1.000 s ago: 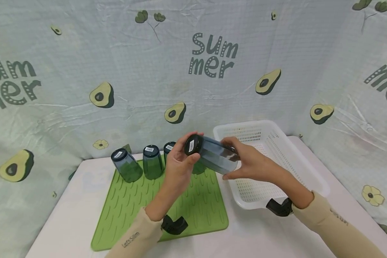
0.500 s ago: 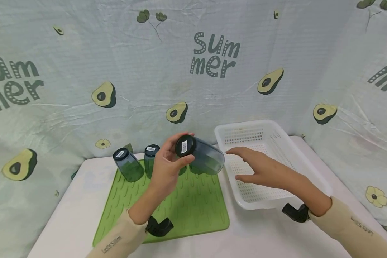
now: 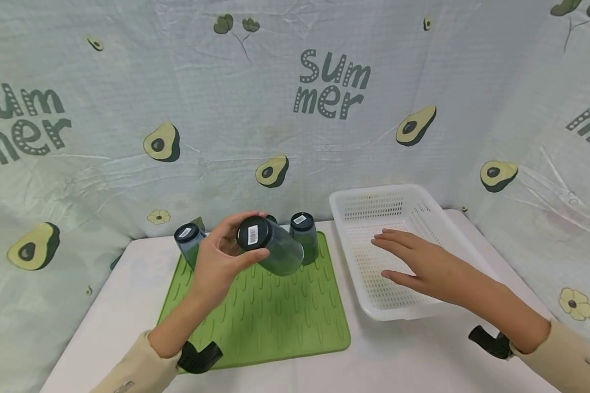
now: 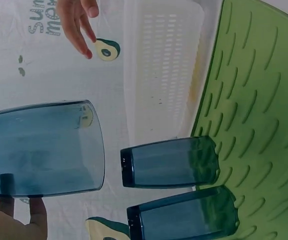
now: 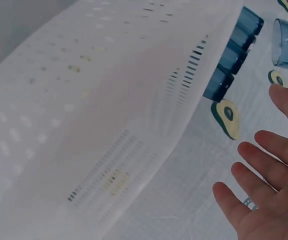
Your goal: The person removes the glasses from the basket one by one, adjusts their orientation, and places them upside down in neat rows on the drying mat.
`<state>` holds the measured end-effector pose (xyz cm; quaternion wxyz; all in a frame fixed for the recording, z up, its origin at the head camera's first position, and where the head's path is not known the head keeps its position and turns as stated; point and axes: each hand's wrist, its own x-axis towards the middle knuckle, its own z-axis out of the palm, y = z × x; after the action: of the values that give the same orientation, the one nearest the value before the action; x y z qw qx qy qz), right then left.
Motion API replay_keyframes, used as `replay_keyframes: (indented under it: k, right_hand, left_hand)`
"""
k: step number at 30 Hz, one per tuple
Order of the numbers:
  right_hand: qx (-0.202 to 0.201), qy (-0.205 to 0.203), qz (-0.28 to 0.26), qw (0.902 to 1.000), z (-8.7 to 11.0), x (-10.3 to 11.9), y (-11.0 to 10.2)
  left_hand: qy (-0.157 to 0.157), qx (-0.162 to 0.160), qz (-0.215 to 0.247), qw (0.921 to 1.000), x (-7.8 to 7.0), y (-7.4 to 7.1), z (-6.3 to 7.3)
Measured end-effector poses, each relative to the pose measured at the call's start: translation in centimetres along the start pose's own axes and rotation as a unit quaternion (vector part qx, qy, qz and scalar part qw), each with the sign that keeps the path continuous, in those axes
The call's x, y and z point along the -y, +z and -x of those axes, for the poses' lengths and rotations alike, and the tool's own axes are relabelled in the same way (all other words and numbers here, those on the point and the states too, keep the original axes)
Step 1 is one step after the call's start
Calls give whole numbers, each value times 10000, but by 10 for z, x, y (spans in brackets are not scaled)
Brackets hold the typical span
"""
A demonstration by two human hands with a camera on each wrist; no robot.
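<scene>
My left hand [image 3: 221,256] grips a clear blue glass tumbler [image 3: 281,250] near its dark base, which has a white barcode label. The tumbler is tilted, its mouth pointing right and down above the green drying mat [image 3: 275,327]. In the left wrist view the fingers curl under the glass [image 4: 49,150]. My right hand [image 3: 423,265] is held over the white basket [image 3: 373,312] with fingers spread and nothing in them. Upside-down tumblers stand along the mat's back edge: one at the right [image 3: 303,240], one at the left [image 3: 187,236], others partly hidden behind my left hand.
The perforated white basket stands right of the mat on a white table [image 3: 324,376]. A printed cloth [image 3: 226,120] hangs close behind and at both sides. Standing tumblers [image 4: 171,162] sit close together in the left wrist view.
My right hand has let go of the tumbler and moved right, over the basket. My left hand has carried the tumbler left, across the mat.
</scene>
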<state>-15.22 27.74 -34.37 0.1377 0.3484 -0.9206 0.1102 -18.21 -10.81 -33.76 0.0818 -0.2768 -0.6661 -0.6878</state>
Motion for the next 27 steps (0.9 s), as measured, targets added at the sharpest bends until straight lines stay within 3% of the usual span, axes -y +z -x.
replay_keyframes:
  k: [6,15,22,27]
  right_hand:
    - [85,259,313,9991,13,-2,1]
    - [-32,138,561,9983,22,-4,-7]
    - [-33,337,785,9963,29,-5,-11]
    - [42,510,795,9955,32,-5,-10]
  left_hand:
    - [-179,-54,-457,9988,-9,-15,3]
    - [-567,-288,-1041,9925,-19,-40,13]
    - [-756,-541,-871,9918,-21,-54,20]
    - [-640,-630,-940,9915,-23,-66,26]
